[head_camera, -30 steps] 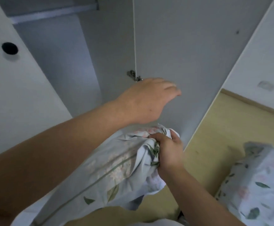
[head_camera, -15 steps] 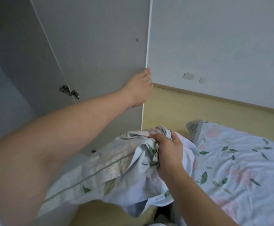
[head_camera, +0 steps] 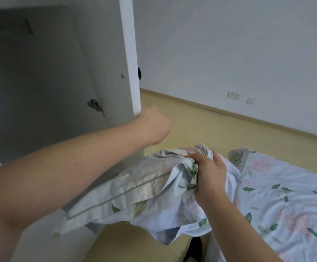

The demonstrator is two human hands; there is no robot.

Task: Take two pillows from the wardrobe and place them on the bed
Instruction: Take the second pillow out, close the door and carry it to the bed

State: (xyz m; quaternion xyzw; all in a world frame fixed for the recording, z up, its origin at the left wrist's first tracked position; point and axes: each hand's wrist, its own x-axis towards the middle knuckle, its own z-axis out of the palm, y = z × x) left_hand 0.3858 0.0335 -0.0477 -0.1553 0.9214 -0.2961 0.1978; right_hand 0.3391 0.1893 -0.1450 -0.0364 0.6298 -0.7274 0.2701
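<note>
Right hand: the right hand is clenched on a bunched corner of a pillow, fingers dug into the gathered cloth, thumb over the top.
Pillow: it hangs in the air below the hand, sagging down and to the left in front of the person, over the floor between wardrobe and bed. Its case is pale blue with green leaves, faded pink flowers and a green piped border.
Left hand: the left hand reaches forward at the lower edge of the wardrobe door. It is curled, its back towards the camera, and touches the door's white edge; the fingers are hidden, so whether they grip the edge cannot be told.
Wardrobe: the wardrobe stands at the left with its grey inside in shadow. A metal hinge sits on the inner face, and a dark round knob peeks out past the door's edge.
Bed: the bed lies at the lower right, just beside the held pillow, under a rumpled sheet of the same leaf-and-flower print.
Room: a yellowish floor runs to a white wall, where a white socket plate and a smaller plate sit low above the skirting.
</note>
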